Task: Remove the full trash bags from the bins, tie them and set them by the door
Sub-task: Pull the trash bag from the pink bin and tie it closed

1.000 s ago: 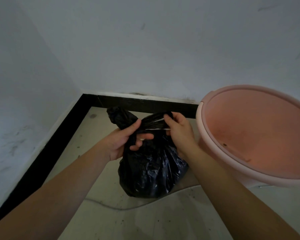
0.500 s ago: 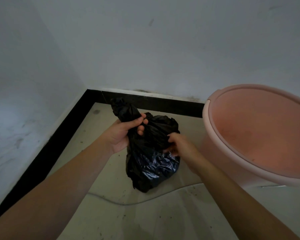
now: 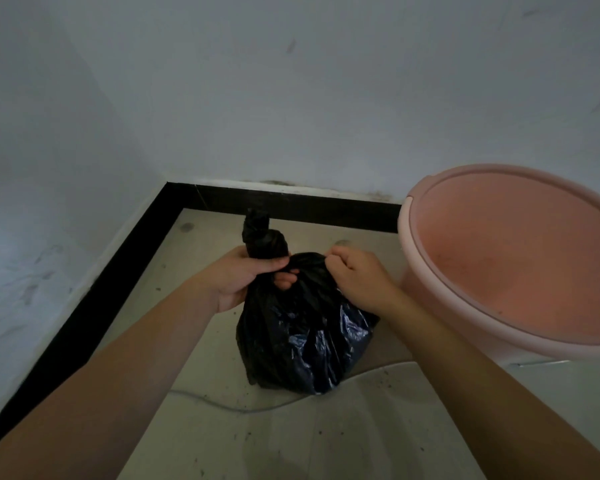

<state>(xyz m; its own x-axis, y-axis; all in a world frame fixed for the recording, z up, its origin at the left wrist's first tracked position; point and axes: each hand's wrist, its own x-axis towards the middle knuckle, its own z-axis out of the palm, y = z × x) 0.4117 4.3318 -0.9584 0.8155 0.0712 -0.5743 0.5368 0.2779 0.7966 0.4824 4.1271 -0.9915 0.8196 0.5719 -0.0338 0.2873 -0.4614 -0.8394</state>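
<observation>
A full black trash bag rests on the pale floor in a room corner, in the middle of the head view. My left hand is closed around the bag's twisted neck, and a gathered end sticks up above my fist. My right hand pinches the plastic at the top right of the bag, fingers curled. A pink bin stands at the right with no bag in it, close beside my right wrist.
White walls meet in the corner, with a black skirting board along the floor. The tiled floor is speckled with dirt, and a thin curved line runs across it below the bag.
The bag's two ends, pulled apart a second ago, are now gathered at the top. My right hand dropped to the bag's side, then rose to its top right. My left hand stayed on the neck.
</observation>
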